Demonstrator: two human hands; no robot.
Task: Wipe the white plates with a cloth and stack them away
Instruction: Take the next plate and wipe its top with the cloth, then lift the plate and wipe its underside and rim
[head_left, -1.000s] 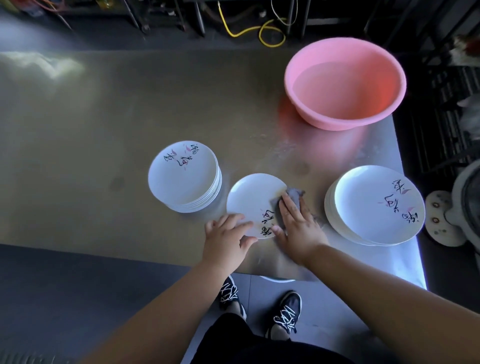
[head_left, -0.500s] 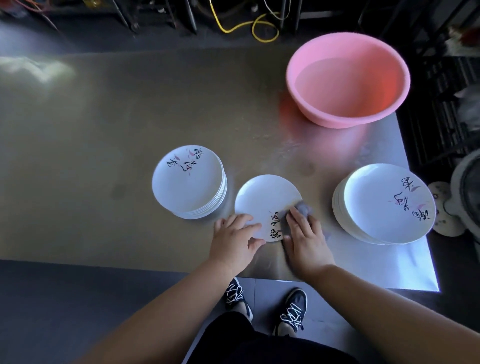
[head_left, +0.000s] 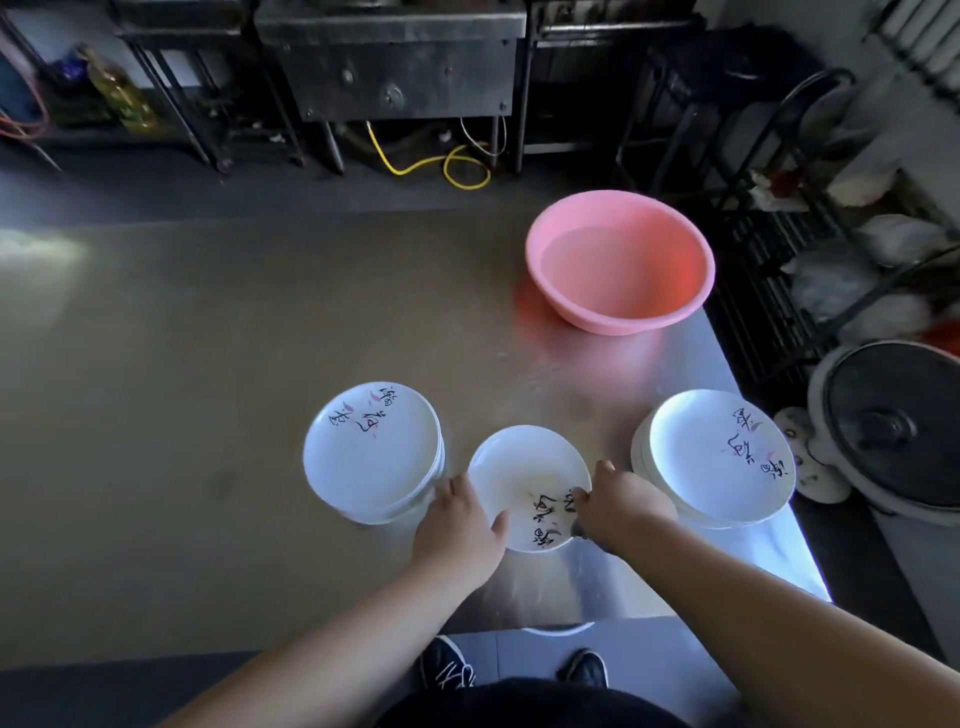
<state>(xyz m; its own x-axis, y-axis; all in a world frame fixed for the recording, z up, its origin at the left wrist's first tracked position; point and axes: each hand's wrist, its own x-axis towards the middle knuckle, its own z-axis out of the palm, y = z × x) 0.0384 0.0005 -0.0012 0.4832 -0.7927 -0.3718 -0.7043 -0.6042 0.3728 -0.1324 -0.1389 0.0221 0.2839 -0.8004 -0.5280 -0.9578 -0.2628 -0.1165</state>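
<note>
Cloth (head_left: 577, 530) barely shows beneath right hand (head_left: 621, 506) at plate (head_left: 522, 475) rim.

— What do we make of the desk (head_left: 208, 338)?
— We see smooth sheet metal, dull in the shade and mirror-bright at its near right corner.
— And the plates (head_left: 371, 457)?
— Glossy white, glazed-looking to us. The basin (head_left: 623, 319) looks like smooth pink plastic with a faint shine.
</note>
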